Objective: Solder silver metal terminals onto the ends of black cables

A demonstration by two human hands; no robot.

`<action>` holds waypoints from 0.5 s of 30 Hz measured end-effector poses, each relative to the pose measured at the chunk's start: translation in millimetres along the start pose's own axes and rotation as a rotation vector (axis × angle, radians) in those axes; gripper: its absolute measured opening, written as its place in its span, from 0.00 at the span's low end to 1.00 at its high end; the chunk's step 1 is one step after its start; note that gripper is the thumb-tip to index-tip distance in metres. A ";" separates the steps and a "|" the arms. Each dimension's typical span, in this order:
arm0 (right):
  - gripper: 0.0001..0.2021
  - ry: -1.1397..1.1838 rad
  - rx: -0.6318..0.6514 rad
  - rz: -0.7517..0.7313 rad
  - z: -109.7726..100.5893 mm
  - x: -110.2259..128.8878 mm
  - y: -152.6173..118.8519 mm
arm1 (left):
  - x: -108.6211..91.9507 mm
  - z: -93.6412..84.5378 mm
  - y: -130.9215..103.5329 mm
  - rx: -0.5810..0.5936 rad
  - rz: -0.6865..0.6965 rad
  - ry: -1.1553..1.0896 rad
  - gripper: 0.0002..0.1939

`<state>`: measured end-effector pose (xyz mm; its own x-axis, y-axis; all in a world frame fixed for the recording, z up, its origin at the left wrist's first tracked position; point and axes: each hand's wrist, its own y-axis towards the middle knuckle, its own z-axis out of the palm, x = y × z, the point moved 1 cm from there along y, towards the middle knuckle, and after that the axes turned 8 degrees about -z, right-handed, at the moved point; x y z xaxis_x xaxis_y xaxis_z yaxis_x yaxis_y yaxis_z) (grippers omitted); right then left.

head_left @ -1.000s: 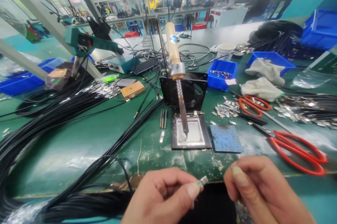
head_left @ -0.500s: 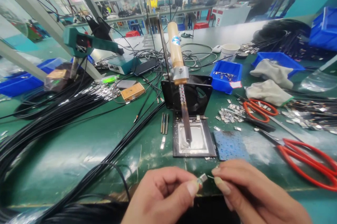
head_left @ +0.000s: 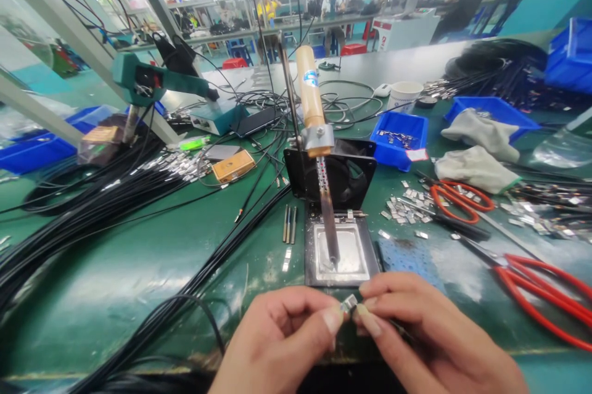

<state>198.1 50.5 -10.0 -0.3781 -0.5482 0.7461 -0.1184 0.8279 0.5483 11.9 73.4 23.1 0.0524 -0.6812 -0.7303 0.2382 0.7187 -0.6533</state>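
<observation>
Between thumb and forefinger of my left hand is a small silvery metal connector, pinched at its left end. My right hand meets it from the other side, its fingertips closed at the connector's right end; whatever they pinch is hidden. Both hands are just in front of a soldering iron with a wooden handle, clamped upright in a stand. Its tip points down at a square metal tray. A blue sponge lies behind my right hand, partly covered by it.
Red-handled scissors and orange-handled ones lie to the right, by loose connectors and gloves. A black fan stands behind the tray. Black cables sweep across the left. A blue bin stands behind.
My right hand has moved left, closing the gap to the connector. The thin pale sliver that stuck out from its fingertips no longer shows. The left hand has shifted slightly left and up.
</observation>
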 end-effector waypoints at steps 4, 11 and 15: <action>0.11 -0.010 0.025 -0.054 2.0 -1.0 7.2 | -2.8 0.6 2.5 -0.002 0.009 -0.011 0.14; 0.11 -0.018 0.025 -0.064 3.3 -1.5 11.2 | -10.0 2.1 4.5 -0.029 0.027 -0.006 0.12; 0.11 -0.007 -0.019 -0.052 6.4 -2.8 11.1 | -11.5 1.8 6.3 -0.009 0.014 -0.044 0.12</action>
<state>192.0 61.9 -8.4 -0.3782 -0.5896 0.7137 -0.1207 0.7958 0.5934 14.6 85.5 27.8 0.0985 -0.6767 -0.7297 0.2284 0.7290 -0.6452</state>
